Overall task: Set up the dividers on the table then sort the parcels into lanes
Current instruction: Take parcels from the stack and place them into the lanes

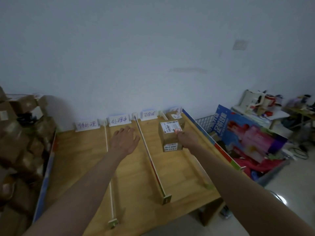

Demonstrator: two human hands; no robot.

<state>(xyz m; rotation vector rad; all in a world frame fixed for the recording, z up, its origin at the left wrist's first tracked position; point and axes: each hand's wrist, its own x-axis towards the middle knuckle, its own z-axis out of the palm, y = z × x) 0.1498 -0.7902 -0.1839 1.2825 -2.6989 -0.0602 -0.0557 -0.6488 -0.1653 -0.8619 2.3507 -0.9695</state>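
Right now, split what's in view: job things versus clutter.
Job: dividers on the table; lane labels; parcel gripped by right hand; second parcel behind it; box pile at left; left hand.

Clutter: colourful poster board; wire basket; appliances on far shelf.

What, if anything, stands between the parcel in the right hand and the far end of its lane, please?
Another parcel already sits at the lane's far end, just beyond the held parcel gripped by the right hand; nothing else visible blocks the way.
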